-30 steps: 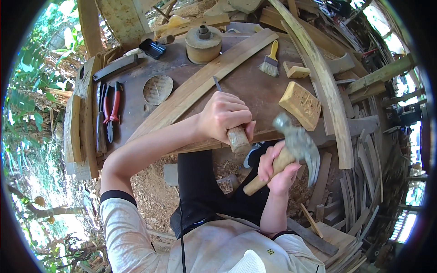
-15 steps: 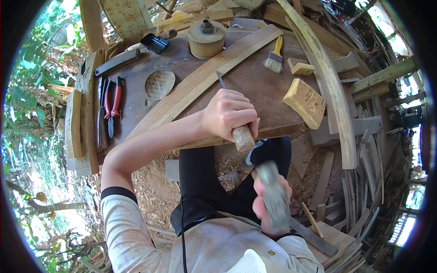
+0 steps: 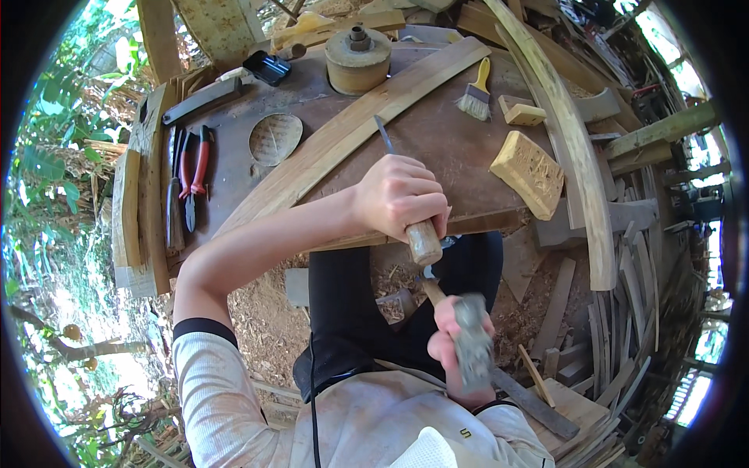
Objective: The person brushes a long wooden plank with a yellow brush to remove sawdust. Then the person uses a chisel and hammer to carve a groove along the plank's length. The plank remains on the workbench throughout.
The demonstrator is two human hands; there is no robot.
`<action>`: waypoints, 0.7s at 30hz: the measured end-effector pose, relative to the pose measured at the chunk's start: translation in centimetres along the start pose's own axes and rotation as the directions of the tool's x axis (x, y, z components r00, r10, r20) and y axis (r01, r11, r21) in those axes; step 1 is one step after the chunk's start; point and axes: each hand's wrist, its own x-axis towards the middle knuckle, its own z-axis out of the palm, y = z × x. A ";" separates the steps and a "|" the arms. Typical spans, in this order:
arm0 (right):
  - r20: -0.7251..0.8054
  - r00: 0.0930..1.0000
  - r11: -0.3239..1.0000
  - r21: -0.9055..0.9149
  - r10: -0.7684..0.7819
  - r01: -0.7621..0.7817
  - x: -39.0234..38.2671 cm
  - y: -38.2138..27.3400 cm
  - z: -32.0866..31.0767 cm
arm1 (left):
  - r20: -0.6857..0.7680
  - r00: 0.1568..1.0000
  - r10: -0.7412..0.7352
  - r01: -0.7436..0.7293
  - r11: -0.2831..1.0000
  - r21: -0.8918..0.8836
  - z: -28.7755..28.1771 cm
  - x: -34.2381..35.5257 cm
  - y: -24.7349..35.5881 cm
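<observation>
My left hand [image 3: 402, 199] is closed around the wooden handle of a chisel [image 3: 424, 242], whose blade rests at the near edge of a long flat board [image 3: 312, 164] lying diagonally on the workbench [image 3: 445, 171]. Below it, over my lap, my right hand [image 3: 450, 339] grips a claw hammer [image 3: 473, 343], whose head is blurred by motion. A pale wood block [image 3: 527, 173] lies to the right of my left hand.
Red-handled pliers [image 3: 199, 171], an oval wooden piece [image 3: 275, 139], a cylindrical block [image 3: 357, 66], a black tray [image 3: 267, 68] and a brush [image 3: 473, 100] are on the bench. A long curved pole [image 3: 577, 156] lies along the right side, beside stacked offcuts [image 3: 632, 304].
Since a second ago my right hand has lowered the hammer toward my body and turned it. My left hand, still on the chisel, has shifted slightly right.
</observation>
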 end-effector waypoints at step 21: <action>0.041 0.987 0.980 -0.134 0.155 -0.148 -1.6 1.6 1.3 | -0.064 0.996 0.064 -0.059 0.995 0.086 -0.3 0.2 -1.9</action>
